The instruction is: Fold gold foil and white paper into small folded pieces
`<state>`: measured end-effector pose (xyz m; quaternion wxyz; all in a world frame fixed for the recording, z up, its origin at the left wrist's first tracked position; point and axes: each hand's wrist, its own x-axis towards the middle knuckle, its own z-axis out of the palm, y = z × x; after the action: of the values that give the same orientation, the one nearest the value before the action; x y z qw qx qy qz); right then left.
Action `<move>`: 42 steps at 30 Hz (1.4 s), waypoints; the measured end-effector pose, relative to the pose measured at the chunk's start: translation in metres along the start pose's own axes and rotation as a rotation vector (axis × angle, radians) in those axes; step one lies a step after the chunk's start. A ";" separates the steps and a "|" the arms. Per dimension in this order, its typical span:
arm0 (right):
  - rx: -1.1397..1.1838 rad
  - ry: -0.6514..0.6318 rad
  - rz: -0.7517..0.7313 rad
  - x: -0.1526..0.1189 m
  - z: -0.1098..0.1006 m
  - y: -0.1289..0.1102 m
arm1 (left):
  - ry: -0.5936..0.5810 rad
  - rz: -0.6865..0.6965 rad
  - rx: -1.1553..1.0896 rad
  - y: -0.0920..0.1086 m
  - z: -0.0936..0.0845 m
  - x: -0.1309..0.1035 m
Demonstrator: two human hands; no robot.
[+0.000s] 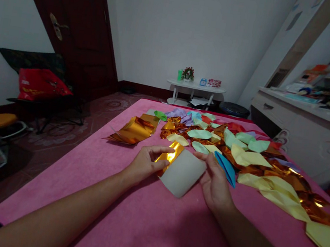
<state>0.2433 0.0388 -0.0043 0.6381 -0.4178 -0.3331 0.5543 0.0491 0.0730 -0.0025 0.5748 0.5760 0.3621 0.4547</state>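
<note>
Between my hands is a sheet of gold foil paper (182,174), its pale grey back facing up and its left side turned over to show shiny gold. My left hand (148,161) pinches the gold fold between thumb and fingers. On the opposite side, my right hand (216,181) grips the sheet's right edge. A blue folded paper (225,169) lies just beyond the right hand. Farther left rests a curled stack of gold foil sheets (135,130). Many folded papers, such as a yellow one (276,193) and a pale green one (200,134), spread across the right half.
Pink cloth (148,229) covers the surface under my hands. A small white table (196,86) stands by the far wall. To the right is a cluttered white cabinet (302,124); on the left, a chair holds a red bag (42,85) near a dark door (68,20).
</note>
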 end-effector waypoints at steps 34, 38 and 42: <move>-0.292 -0.048 -0.077 0.003 -0.006 0.000 | 0.112 -0.064 -0.178 -0.004 -0.009 0.005; -0.270 -0.064 -0.075 0.001 -0.004 -0.002 | 0.111 -0.025 -0.098 0.003 -0.006 0.003; -0.301 -0.072 -0.073 0.001 -0.004 -0.003 | 0.110 -0.013 -0.082 0.001 -0.006 0.003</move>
<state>0.2478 0.0390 -0.0032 0.5755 -0.4762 -0.4503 0.4892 0.0444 0.0772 -0.0013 0.5799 0.5238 0.3780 0.4964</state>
